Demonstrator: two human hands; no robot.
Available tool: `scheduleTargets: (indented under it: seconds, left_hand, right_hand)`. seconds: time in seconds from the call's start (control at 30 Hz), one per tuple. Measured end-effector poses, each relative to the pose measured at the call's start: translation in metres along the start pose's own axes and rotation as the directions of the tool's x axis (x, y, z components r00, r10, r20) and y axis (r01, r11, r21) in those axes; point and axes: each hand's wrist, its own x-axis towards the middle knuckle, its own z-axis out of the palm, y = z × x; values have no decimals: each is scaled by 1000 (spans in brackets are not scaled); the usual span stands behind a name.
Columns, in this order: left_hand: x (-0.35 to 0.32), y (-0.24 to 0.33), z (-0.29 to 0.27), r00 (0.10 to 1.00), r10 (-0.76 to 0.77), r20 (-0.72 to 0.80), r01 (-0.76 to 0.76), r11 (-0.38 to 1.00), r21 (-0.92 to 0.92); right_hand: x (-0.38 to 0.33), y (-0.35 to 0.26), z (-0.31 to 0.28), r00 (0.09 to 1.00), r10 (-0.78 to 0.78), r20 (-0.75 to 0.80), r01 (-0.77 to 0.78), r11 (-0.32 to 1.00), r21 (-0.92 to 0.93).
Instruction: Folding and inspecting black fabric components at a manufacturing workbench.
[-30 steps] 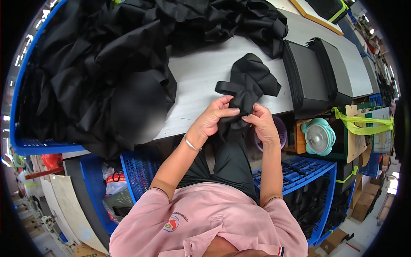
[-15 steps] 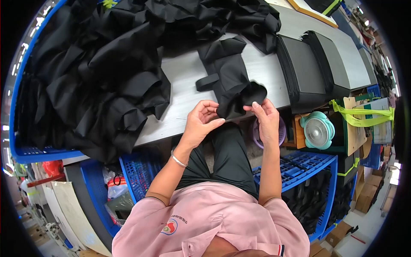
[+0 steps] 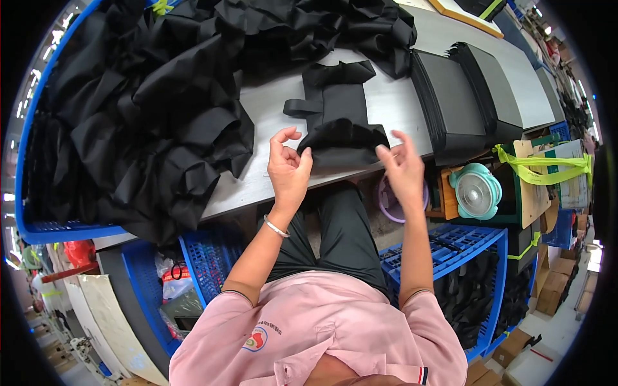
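In front of me on the worktable lies a black fabric bag piece [image 3: 341,109], with a loop strap sticking out on its left. Its near end is spread wide into a folded, opened-out edge. My left hand [image 3: 288,168], wearing a silver bangle, is at the left corner of that edge, thumb against it and fingers curled apart from the thumb. At the right corner is my right hand [image 3: 404,172], slightly blurred, its thumb close to the cloth and its fingers raised apart. Neither hand grips the fabric.
Crumpled black fabric pieces [image 3: 148,109] fill a blue crate on the left and spread across the back. Two stacks of flat black pieces [image 3: 450,96] lie on the right of the table [image 3: 402,106]. A teal fan [image 3: 476,192], purple basket [image 3: 386,209] and blue crates [image 3: 444,248] are below.
The near end of the bag piece, bunched to the right before, is now spread evenly. My fingers have loosened from it, and my hands have moved farther apart.
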Motion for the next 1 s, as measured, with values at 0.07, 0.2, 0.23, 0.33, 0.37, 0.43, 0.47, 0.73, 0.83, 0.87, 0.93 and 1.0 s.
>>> scheduleTargets:
  seconds: [0.07,0.2,0.23,0.33,0.37,0.43,0.47,0.73,0.83,0.87,0.93,1.0]
  left_hand:
    - [-4,5,-4,998,13,61,-11,1000,-28]
    - [-22,18,-6,999,21,44,-17,997,-75]
    - [-26,19,-8,998,-6,61,13,994,-106]
    - [-39,16,-11,989,-56,134,83,975,-208]
    - [-45,14,-11,977,-80,200,134,952,-276]
    - [-57,18,-10,935,-146,322,255,910,-328]
    - [-61,17,-10,894,-190,407,343,873,-346]
    - [-98,13,21,577,-128,807,715,556,-423]
    - [-106,8,26,499,-133,856,828,364,-426]
    - [-108,-1,21,413,-190,891,886,310,-345]
    - [-110,-7,11,369,-123,921,907,264,-328]
    - [-113,1,6,403,-82,912,903,202,-380]
  right_hand:
    - [18,-6,-22,965,-160,-210,117,972,-201]
    - [75,4,-64,758,-582,-295,82,533,-842]
    - [88,12,-74,755,-585,-296,83,533,-842]
    - [115,30,-105,943,-252,-215,43,736,-675]
    - [117,27,-115,964,-148,-221,-5,821,-571]
    - [125,25,-129,978,30,-206,-117,896,-428]
    - [120,21,-130,972,16,-233,-122,886,-447]
    - [-78,-47,-40,862,-480,-166,336,785,-521]
    - [-145,-52,-24,921,-389,7,382,902,-203]
    - [-162,-51,-23,942,-314,116,321,946,-48]
    - [-187,-43,-26,923,-208,322,165,974,158]
    - [-197,-37,-32,922,-151,357,57,964,260]
